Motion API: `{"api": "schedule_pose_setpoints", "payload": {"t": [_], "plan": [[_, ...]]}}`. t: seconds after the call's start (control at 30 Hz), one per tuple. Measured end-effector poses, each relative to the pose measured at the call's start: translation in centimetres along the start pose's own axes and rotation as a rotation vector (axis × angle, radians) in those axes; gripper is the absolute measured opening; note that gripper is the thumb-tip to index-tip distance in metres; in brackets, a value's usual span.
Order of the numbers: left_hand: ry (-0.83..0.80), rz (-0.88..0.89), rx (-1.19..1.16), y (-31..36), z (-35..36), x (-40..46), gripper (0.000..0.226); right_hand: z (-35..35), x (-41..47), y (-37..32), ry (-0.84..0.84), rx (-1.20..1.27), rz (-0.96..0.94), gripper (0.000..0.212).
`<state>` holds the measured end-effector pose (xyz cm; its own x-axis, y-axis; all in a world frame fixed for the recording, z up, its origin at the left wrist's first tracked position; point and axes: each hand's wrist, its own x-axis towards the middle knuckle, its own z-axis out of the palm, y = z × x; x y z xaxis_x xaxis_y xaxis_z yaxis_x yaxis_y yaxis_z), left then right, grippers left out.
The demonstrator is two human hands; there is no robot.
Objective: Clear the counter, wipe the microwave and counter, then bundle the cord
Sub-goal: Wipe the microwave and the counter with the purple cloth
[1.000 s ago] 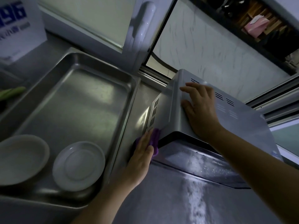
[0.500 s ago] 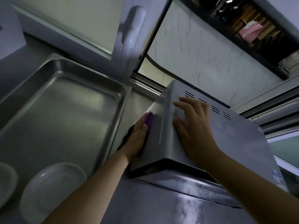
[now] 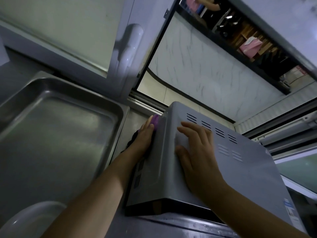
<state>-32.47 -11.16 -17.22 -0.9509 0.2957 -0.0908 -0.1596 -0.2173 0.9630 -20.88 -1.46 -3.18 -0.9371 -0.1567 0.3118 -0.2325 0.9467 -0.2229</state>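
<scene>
A silver microwave (image 3: 243,169) stands on the steel counter (image 3: 130,121), its vented top and left side facing me. My left hand (image 3: 143,137) presses a purple cloth (image 3: 155,121) flat against the microwave's left side, near the back corner, fingers straight. Only the cloth's far end shows beyond my fingertips. My right hand (image 3: 197,152) lies flat on the microwave's top with the fingers spread. No cord is in view.
A large steel tray (image 3: 56,127) sits left of the microwave, with a narrow strip of counter between them. A white plate (image 3: 29,219) lies at its near end. Behind the microwave runs a window rail (image 3: 145,102), and a white frame post (image 3: 130,54) rises beside it.
My left hand has slid the purple cloth along the microwave's left side from the front corner toward the back. The right hand stayed on top. The view has tilted upward.
</scene>
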Motion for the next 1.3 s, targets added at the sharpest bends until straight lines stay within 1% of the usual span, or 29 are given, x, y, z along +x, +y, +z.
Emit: {"api": "schedule_pose_setpoints", "payload": {"t": [0.1,0.2,0.27,0.33,0.43,0.53,0.67,0.8,0.87,1.0,1.13,1.27,1.3], "plan": [[-0.023,0.044,-0.006,2.6,1.1,-0.2,0.040,0.0,-0.1,-0.1,0.028,0.016,0.009,0.039],[-0.050,0.104,0.010,5.9,2.2,-0.2,0.055,-0.2,-0.1,-0.3,0.034,0.017,0.024,0.038],[-0.049,0.173,0.041,7.4,2.7,-0.3,0.059,-0.3,-0.1,-0.5,0.030,0.016,0.032,0.038],[-0.061,0.222,0.108,7.9,2.8,-0.5,0.055,-0.4,-0.1,-0.6,0.032,0.005,0.035,0.038],[-0.071,0.238,0.147,7.6,2.4,-1.0,0.051,-0.5,-0.2,-0.8,0.033,-0.007,0.060,0.039],[-0.079,0.208,0.101,6.3,1.8,-2.2,0.051,-0.7,-0.3,-0.9,0.027,-0.013,0.071,0.040],[-0.053,0.040,-0.059,3.1,1.1,-4.3,0.046,-0.7,-0.3,-1.0,0.009,-0.014,0.069,0.040],[-0.023,-0.002,0.027,-0.6,-0.1,-5.7,0.048,-0.6,-0.2,-0.9,0.003,-0.024,0.072,0.040],[-0.025,-0.025,0.016,-1.6,-0.4,-6.2,0.048,-0.7,-0.3,-0.9,0.003,-0.018,0.079,0.039],[-0.001,-0.061,0.003,-0.5,0.2,-7.0,0.048,-0.7,-0.4,-1.0,0.018,-0.027,0.061,0.039],[-0.009,-0.048,-0.025,2.3,1.0,-8.4,0.050,-0.8,-0.4,-1.2,0.036,-0.040,0.059,0.039],[-0.068,-0.020,-0.010,7.2,2.2,-10.2,0.067,-1.0,-0.5,-1.5,0.049,-0.060,0.057,0.039],[-0.082,-0.001,0.000,7.9,2.5,-10.6,0.068,-1.1,-0.6,-1.6,0.052,-0.061,0.053,0.040]]}}
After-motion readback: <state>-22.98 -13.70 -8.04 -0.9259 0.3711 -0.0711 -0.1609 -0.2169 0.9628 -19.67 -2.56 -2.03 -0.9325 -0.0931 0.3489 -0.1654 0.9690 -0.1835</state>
